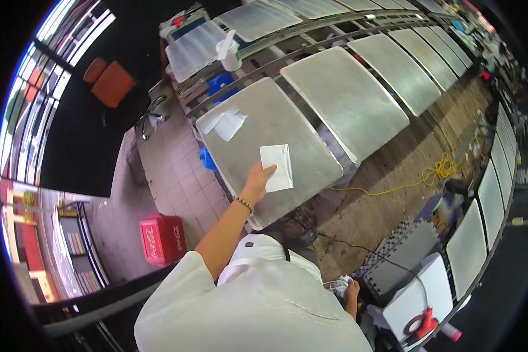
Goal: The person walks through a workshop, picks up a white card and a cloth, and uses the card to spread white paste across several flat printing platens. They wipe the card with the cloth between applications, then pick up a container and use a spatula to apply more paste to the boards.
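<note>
My left hand [257,183], with a beaded bracelet at the wrist, grips a folded white sheet [277,167] by its near left edge, thumb on top. It could be paper or thin cloth; I cannot tell which. Below it is a flat grey panel [261,111] with a pale rim. Toward that panel's far left corner lie more white sheets [226,124], overlapping and creased. Low by my right side, my right hand [351,291] is closed around a crumpled white bundle [338,286], perhaps cloth. Most of its fingers are hidden.
More grey panels [346,100] run in rows to the far right. A white bucket [231,57] stands at the back. A red cooler box [161,239] sits on the floor left. Yellow cord [442,169], grey foam mats [402,252] and a red-handled tool [428,322] are on the right.
</note>
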Motion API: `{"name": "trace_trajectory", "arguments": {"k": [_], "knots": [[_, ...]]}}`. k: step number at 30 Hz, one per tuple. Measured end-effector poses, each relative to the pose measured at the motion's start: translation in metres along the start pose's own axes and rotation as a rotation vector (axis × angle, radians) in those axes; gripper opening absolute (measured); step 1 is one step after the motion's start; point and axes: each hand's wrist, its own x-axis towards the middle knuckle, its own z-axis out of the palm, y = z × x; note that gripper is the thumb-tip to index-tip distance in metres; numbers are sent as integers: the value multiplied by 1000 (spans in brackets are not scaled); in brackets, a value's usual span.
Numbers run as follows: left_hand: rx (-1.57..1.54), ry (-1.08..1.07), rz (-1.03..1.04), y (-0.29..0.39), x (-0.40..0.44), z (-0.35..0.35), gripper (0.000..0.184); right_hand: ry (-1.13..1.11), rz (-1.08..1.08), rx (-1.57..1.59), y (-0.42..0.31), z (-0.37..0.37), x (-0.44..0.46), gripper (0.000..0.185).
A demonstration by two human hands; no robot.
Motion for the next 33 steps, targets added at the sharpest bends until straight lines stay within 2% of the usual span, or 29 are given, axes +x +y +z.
{"name": "trace_trajectory", "arguments": {"k": [1,3,5,7,9,10,11,13,16,17,19,21,23,25,28,31,33], "knots": [[-11,21,13,-2,3,-5,39,-14,-15,5,-8,-6,13,16],[403,159,150,-5,7,-31,44,-24,30,-12,-29,-16,34,17],[1080,275,375,2,40,-89,50,-93,-9,8,-53,-22,54,19],[1212,400,327,56,48,-95,49,-87,-79,-121,-103,-26,68,23],[1425,394,509,101,81,-123,42,-127,-268,-263,-184,-13,59,26],[1468,439,510,122,93,-124,38,-70,-421,-376,-178,-18,99,29],[1507,487,506,139,107,-128,36,-71,-431,-389,-200,-18,111,29],[1591,563,691,150,153,-161,34,-177,-527,-485,-278,-10,118,28],[1606,671,578,146,190,-180,35,-216,-457,-454,-381,15,91,29],[1578,690,559,141,199,-182,35,-219,-473,-485,-399,20,102,29],[1546,636,626,131,198,-185,38,-167,-653,-571,-411,28,126,33],[1540,651,618,134,191,-176,39,-225,-664,-595,-430,57,141,30],[1518,633,608,126,181,-166,38,-359,-568,-432,-450,93,140,27],[1514,608,586,103,158,-149,37,-462,-681,-446,-464,132,151,26],[1437,592,675,34,86,-103,36,-591,-635,-533,-512,182,121,28],[1519,544,534,-7,-4,-42,37,-673,-622,-501,-522,205,135,28],[1521,505,482,-1,-11,-30,39,-720,-611,-451,-534,214,131,28]]}}
